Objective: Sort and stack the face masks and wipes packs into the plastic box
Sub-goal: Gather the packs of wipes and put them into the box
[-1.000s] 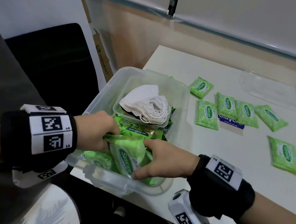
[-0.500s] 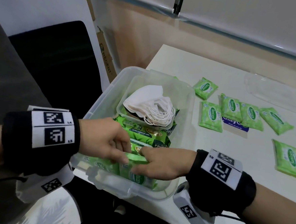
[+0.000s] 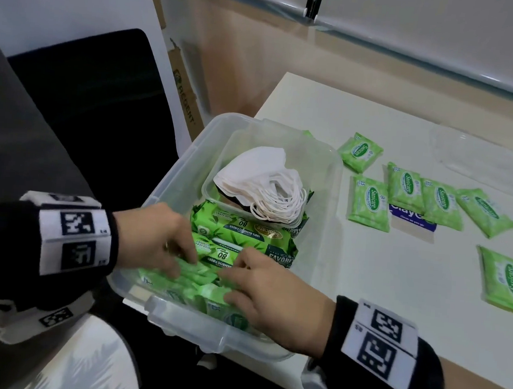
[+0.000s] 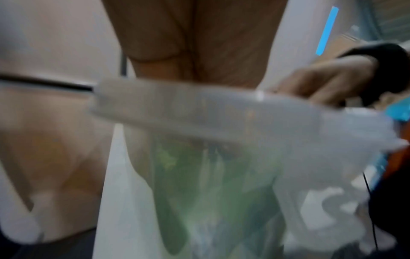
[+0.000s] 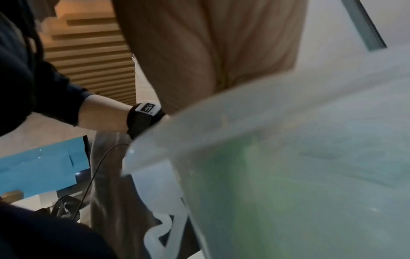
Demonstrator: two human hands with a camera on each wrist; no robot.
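A clear plastic box stands at the table's near left corner. Inside it, a smaller clear tub holds white face masks at the far end. Large green wipes packs lie in the middle and small green wipes packs at the near end. My left hand and right hand are both inside the box, and their fingers press down on the small packs from either side. The wrist views are blurred and show only the box wall with green behind it.
Several small green wipes packs lie loose on the white table to the right of the box, some on a blue and white card. A clear lid lies at the far right. A black chair stands left of the table.
A second ago both hands held a small green pack above the box's near end. They lowered it in, and now their fingers lie spread over the packs.
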